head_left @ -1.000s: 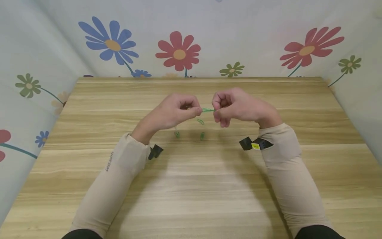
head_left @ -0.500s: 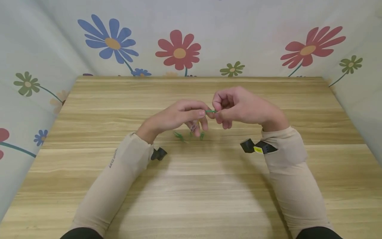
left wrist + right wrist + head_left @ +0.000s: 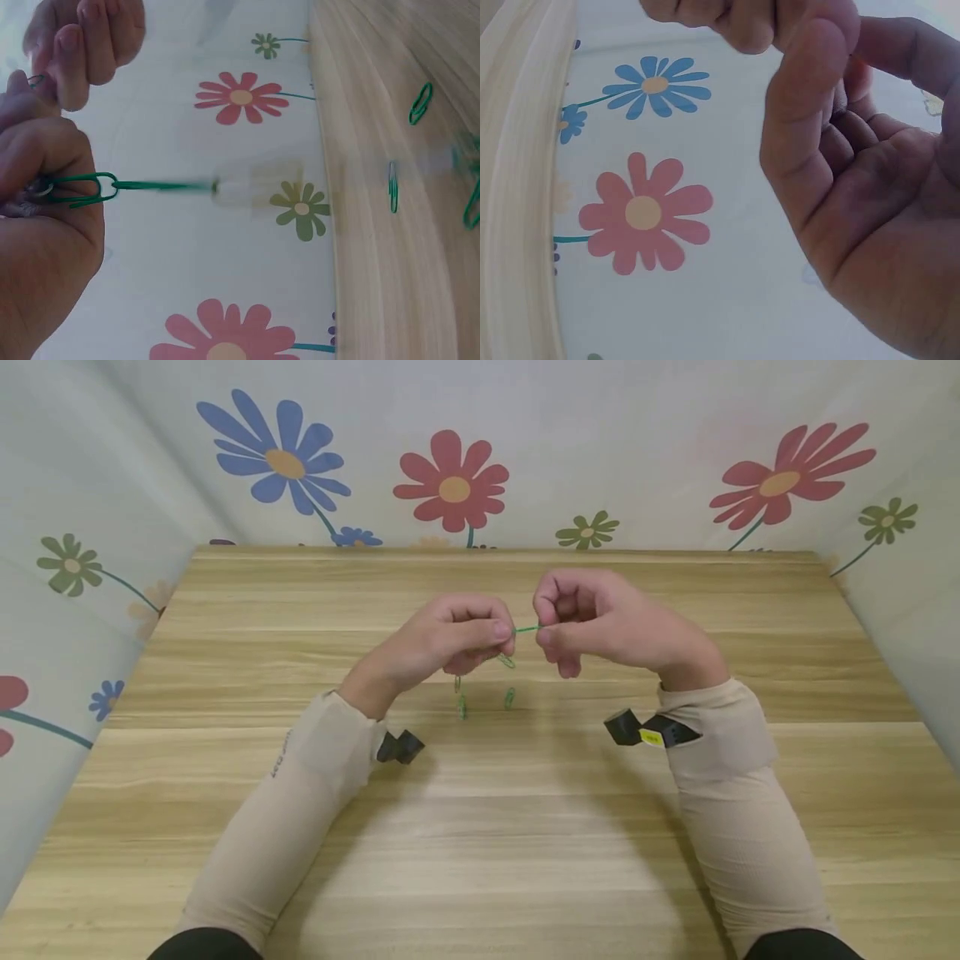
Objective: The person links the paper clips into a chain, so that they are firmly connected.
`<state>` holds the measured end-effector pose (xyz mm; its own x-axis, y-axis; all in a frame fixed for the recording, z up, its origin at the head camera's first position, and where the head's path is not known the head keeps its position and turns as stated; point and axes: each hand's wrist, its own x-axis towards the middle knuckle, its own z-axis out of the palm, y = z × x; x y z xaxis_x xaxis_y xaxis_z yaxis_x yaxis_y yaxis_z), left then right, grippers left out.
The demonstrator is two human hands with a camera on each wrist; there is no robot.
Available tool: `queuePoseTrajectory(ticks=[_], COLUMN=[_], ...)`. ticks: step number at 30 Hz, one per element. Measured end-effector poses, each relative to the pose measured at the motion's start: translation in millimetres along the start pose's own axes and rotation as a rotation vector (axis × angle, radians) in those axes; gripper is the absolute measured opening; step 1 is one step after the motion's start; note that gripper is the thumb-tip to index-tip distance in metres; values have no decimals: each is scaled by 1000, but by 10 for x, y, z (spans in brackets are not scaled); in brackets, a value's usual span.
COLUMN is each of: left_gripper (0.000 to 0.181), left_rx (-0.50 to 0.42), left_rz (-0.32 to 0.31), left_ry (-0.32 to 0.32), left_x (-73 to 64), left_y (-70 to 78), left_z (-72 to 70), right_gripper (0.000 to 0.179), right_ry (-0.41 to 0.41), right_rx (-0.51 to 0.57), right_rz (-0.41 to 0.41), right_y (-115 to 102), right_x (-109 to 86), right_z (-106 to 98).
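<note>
Over the middle of the table, my left hand [image 3: 442, 639] and right hand [image 3: 615, 622] pinch opposite ends of a green paper clip [image 3: 527, 629]. The left fingers are curled, and from that hand hangs a chain of linked paper clips. In the left wrist view its upper links are a green paper clip [image 3: 79, 187] and another green paper clip [image 3: 161, 185]; lower down, the pale links are blurred. The right wrist view has my right hand's thumb [image 3: 799, 127] raised close to the left hand's fingers [image 3: 742, 22], which hide the clip there.
Loose green paper clips lie on the wooden table [image 3: 480, 827] beneath the hands, one paper clip [image 3: 510, 697] just right of the chain. In the left wrist view two paper clips show, a nearer paper clip [image 3: 393, 187] and another paper clip [image 3: 421, 103]. A flowered curtain [image 3: 637, 435] borders the table.
My left fingers spread half a second ago, with a silvery clip beside them, and have curled in again. The hanging chain has swung. My right hand keeps its pinch almost in place.
</note>
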<state>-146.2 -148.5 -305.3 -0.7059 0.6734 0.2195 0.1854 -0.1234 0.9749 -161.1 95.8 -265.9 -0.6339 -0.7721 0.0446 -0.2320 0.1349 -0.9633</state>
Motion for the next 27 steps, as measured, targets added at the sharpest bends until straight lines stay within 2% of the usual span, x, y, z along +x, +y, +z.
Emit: queuePoseTrajectory(ticks=[3, 5, 7, 10, 13, 20, 27], left_gripper=[19, 18, 18, 19, 19, 20, 21], left_rx=[10, 22, 31, 45, 47, 64, 47], left_rz=[8, 14, 16, 21, 32, 61, 97], left_ry=[56, 87, 106, 124, 142, 189, 190], left_x=[-31, -52, -68, -86, -89, -82, -55], left_y=[31, 45, 52, 62, 69, 99, 100], left_z=[-37, -61, -78, -88, -89, -89, -83], right_gripper=[10, 10, 9, 12, 14, 14, 14], right_ry=[55, 100, 134, 136, 124, 112, 81], right_rx=[15, -19, -103, -267, -374, -439, -553], right_rz=[30, 98, 180, 292, 356, 439, 439], right_y=[112, 230, 375, 598, 785, 1028, 1087], right_x=[77, 161, 264, 400, 490, 576, 611], right_z=[-6, -1, 16, 52, 83, 153, 247])
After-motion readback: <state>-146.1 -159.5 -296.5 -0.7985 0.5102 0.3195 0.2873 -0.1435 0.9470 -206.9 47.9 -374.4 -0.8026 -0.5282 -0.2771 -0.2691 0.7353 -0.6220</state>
